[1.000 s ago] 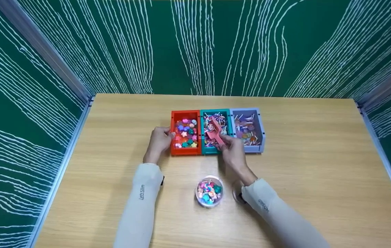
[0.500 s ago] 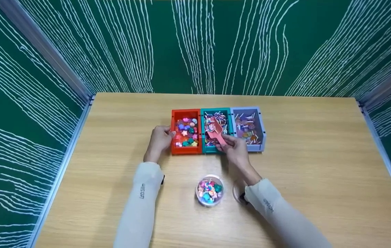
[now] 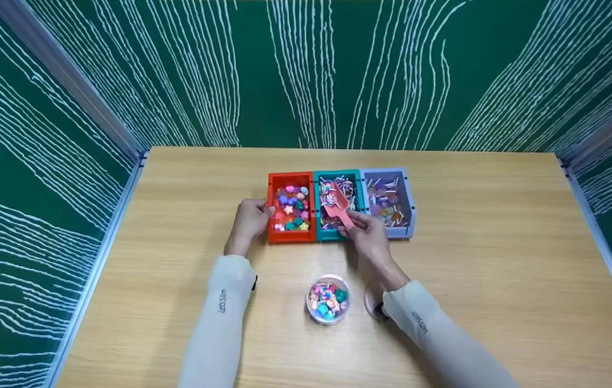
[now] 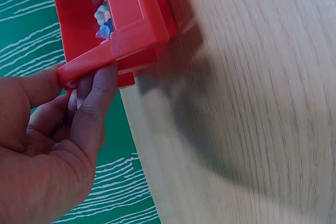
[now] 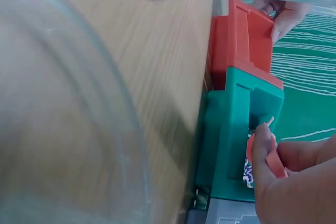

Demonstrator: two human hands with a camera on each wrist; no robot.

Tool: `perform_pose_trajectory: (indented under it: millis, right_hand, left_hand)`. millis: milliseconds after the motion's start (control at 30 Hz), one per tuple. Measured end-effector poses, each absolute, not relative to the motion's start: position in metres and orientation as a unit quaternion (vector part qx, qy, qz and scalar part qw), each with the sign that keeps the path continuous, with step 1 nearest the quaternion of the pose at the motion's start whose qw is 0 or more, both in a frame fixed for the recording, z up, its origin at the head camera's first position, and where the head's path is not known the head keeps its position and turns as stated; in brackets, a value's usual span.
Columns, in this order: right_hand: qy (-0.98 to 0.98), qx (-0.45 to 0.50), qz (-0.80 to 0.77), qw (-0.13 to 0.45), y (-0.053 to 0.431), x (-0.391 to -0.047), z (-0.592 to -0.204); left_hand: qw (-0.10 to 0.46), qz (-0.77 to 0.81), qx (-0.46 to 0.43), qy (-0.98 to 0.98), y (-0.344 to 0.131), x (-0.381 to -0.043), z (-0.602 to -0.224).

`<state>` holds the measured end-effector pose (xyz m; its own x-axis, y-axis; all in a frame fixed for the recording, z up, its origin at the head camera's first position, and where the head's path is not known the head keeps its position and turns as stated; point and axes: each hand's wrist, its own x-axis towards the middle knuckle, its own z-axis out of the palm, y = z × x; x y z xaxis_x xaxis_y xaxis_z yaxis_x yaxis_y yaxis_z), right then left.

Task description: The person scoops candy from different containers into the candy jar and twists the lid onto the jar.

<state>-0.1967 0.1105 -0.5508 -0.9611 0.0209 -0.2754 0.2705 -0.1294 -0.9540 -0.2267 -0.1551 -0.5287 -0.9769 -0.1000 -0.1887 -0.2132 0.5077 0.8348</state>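
Observation:
My left hand point(image 3: 249, 223) pinches the side rim of the red bin point(image 3: 291, 237) between thumb and fingers, seen closely in the left wrist view. Colourful star and flower charms lie inside that bin. Over the teal bin point(image 3: 330, 235), my right hand point(image 3: 371, 242) holds a pink scoop point(image 3: 344, 215) by its handle. Small lollipop-like pieces point(image 3: 329, 199) sit in the scoop's bowl, and more of them fill the teal bin. In the right wrist view, the thumb point(image 5: 262, 153) presses on the scoop's handle; its bowl is mostly hidden.
A lavender bin point(image 3: 398, 233) with stick pieces adjoins the teal one. Nearer on the wooden table point(image 3: 500, 269) stands a clear jar point(image 3: 333, 321) of mixed charms. Beside it, a clear round lid-like piece point(image 3: 369, 304) is partly hidden by the right sleeve. Green patterned walls surround the table.
My right hand has shifted slightly right with the scoop, whose bowl now lies flatter and shows lollipop-like pieces in it. The left hand stays on the red bin's rim.

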Motion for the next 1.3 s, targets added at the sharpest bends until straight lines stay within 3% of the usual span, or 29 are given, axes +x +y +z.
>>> perform_pose_trajectory:
  millis: [300,533,800,1300]
  right_hand:
    - [0.596,0.187,-0.766,0.149,0.116,-0.193,-0.545]
    - [0.573,0.211,-0.777,0.152,0.120,-0.190,-0.542]
    - [0.562,0.187,-0.796,0.121,0.129,-0.185,-0.543]
    - [0.617,0.154,-0.749,0.187,0.159,-0.161,-0.523]
  left_hand:
    - [0.076,0.489,-0.109,0.862,-0.152,-0.227,-0.529]
    - [0.070,0.479,-0.101,0.869,-0.150,-0.226,-0.528]
    - [0.073,0.484,-0.105,0.866,-0.150,-0.227,-0.528]
    - [0.079,0.485,-0.119,0.863,-0.152,-0.226,-0.526]
